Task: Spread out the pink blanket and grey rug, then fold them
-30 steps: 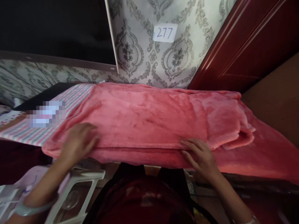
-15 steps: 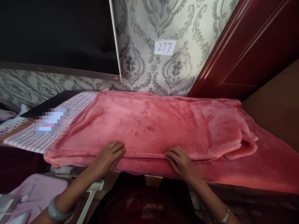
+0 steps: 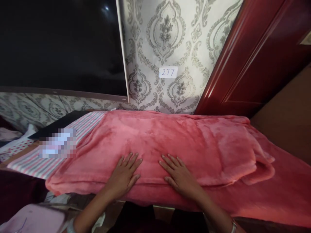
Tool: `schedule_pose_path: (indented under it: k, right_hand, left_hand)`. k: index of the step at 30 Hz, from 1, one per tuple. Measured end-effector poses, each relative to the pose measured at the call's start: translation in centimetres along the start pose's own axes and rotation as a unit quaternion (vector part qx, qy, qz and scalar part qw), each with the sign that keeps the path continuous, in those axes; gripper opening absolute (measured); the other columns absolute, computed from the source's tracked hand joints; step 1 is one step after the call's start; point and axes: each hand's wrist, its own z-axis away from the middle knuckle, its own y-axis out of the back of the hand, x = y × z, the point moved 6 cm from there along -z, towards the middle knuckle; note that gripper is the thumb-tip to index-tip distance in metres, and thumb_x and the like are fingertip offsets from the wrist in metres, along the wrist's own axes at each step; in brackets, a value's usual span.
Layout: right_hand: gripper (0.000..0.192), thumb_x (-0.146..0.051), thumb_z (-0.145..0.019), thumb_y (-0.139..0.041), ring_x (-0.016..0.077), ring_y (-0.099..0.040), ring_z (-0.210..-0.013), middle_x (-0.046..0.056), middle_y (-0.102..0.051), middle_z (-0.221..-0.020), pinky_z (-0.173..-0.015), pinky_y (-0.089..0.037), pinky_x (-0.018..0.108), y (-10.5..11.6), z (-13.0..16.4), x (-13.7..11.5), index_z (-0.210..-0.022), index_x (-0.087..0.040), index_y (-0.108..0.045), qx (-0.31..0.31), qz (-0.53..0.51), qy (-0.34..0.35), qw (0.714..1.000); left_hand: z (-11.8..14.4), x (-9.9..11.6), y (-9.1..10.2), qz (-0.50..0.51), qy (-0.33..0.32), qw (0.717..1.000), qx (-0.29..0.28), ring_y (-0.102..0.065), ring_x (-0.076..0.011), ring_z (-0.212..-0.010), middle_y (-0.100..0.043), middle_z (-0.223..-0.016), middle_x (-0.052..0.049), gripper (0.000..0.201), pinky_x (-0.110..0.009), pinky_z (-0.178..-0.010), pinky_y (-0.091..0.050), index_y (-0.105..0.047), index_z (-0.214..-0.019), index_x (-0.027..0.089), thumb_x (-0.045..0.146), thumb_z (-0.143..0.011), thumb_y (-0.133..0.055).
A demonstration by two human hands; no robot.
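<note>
A folded pink fleece blanket (image 3: 170, 142) lies spread across the table in front of me. My left hand (image 3: 123, 176) rests flat on its near part, fingers spread, palm down. My right hand (image 3: 178, 176) lies flat beside it, a little to the right, fingers also spread. Both hands press on the upper layer near the front fold. At the right end a loose flap of the blanket (image 3: 261, 166) curls over. Neither hand holds anything.
A striped cloth (image 3: 36, 161) covers the table's left part under the blanket. A dark screen (image 3: 60, 45) hangs on the patterned wall, with a paper tag reading 277 (image 3: 168, 72). A red wooden door (image 3: 255, 55) stands at the right. A pale pink item (image 3: 31, 221) sits lower left.
Both hands have moved from the blanket's front edge towards the middle and now lie flat on top, close together. The view has tilted upward.
</note>
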Motion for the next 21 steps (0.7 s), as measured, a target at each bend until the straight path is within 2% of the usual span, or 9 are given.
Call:
schedule_pose_path:
  k: [3,5,7,9,12,15,17,19,21]
  right_hand:
    - [0.06,-0.04,-0.099,-0.053,0.0287,-0.023,-0.15,0.002,-0.028,-0.161,-0.12,-0.022,0.061,0.1,0.1,0.2,-0.155,-0.036,-0.033,-0.017,-0.025,-0.006,1.0]
    - [0.056,-0.039,-0.098,-0.055,0.0295,-0.032,-0.146,0.005,-0.037,-0.157,-0.118,-0.027,0.06,1.0,-0.2,0.2,-0.152,-0.034,-0.041,-0.016,-0.051,0.007,0.999]
    - [0.048,-0.034,-0.097,-0.056,0.0296,-0.048,-0.136,0.008,-0.051,-0.148,-0.113,-0.038,0.056,2.3,-1.2,0.5,-0.145,-0.03,-0.052,0.013,-0.081,0.019,0.996]
    - [0.043,-0.027,-0.095,-0.054,0.0285,-0.059,-0.123,0.01,-0.061,-0.136,-0.105,-0.048,0.051,3.9,-2.8,1.5,-0.138,-0.026,-0.059,0.066,-0.103,0.023,0.992]
    - [0.038,-0.021,-0.093,-0.053,0.0273,-0.065,-0.114,0.011,-0.068,-0.125,-0.097,-0.054,0.047,5.7,-6.1,4.1,-0.128,-0.023,-0.066,0.12,-0.104,0.016,0.987]
    - [0.033,-0.02,-0.091,-0.053,0.0272,-0.066,-0.114,0.012,-0.069,-0.123,-0.099,-0.053,0.046,6.8,-9.8,7.9,-0.12,-0.02,-0.07,0.126,-0.081,-0.035,0.988]
    - [0.034,-0.018,-0.09,-0.052,0.0273,-0.065,-0.115,0.013,-0.068,-0.123,-0.101,-0.051,0.046,7.5,-11.7,10.6,-0.119,-0.018,-0.07,0.124,-0.063,-0.075,0.987]
    - [0.036,-0.015,-0.089,-0.051,0.0275,-0.064,-0.116,0.014,-0.068,-0.123,-0.103,-0.05,0.046,8.2,-13.3,12.8,-0.119,-0.015,-0.07,0.126,-0.049,-0.101,0.986]
    - [0.037,-0.014,-0.089,-0.049,0.0278,-0.064,-0.117,0.015,-0.068,-0.124,-0.105,-0.048,0.046,8.8,-14.4,14.8,-0.12,-0.014,-0.07,0.129,-0.037,-0.121,0.984]
  left_hand:
    - [0.1,-0.6,0.2,0.014,0.005,1.0,-0.016,-0.036,-0.0314,-0.146,-0.039,-0.158,-0.009,0.055,-0.059,-0.116,-0.031,-0.04,-0.152,0.032,0.043,-0.098,-0.046]
    - [-0.5,-0.9,1.0,0.031,0.006,0.999,-0.039,-0.041,-0.0322,-0.142,-0.045,-0.155,-0.011,0.054,-0.058,-0.113,-0.035,-0.046,-0.148,0.031,0.045,-0.096,-0.049]
    - [-1.8,-0.8,2.4,0.057,-0.002,0.997,-0.043,-0.053,-0.0315,-0.132,-0.056,-0.144,-0.013,0.045,-0.052,-0.107,-0.043,-0.058,-0.137,0.027,0.042,-0.096,-0.049]
    - [-3.7,-0.5,3.9,0.078,-0.008,0.997,-0.018,-0.065,-0.0287,-0.113,-0.068,-0.126,-0.014,0.036,-0.044,-0.096,-0.05,-0.067,-0.122,0.021,0.037,-0.098,-0.045]
    - [-7.1,1.0,4.8,0.079,-0.051,0.996,-0.01,-0.068,-0.0232,-0.089,-0.073,-0.1,-0.01,0.028,-0.035,-0.081,-0.051,-0.069,-0.1,0.019,0.027,-0.097,-0.043]
    - [-10.3,3.3,3.7,0.054,-0.174,0.982,-0.042,-0.065,-0.019,-0.078,-0.07,-0.086,-0.006,0.022,-0.03,-0.071,-0.046,-0.066,-0.084,0.019,0.02,-0.093,-0.046]
    - [-11.8,4.2,2.4,0.028,-0.243,0.969,-0.04,-0.062,-0.0177,-0.07,-0.068,-0.08,-0.005,0.02,-0.03,-0.066,-0.043,-0.063,-0.078,0.018,0.017,-0.092,-0.048]
    - [-12.8,4.5,1.0,0.0,-0.275,0.961,-0.025,-0.058,-0.017,-0.063,-0.066,-0.075,-0.005,0.02,-0.03,-0.06,-0.039,-0.059,-0.075,0.018,0.016,-0.091,-0.048]
    - [-13.2,4.3,-0.3,-0.016,-0.278,0.961,0.002,-0.057,-0.0171,-0.063,-0.066,-0.076,-0.006,0.019,-0.031,-0.059,-0.036,-0.057,-0.076,0.018,0.017,-0.092,-0.048]
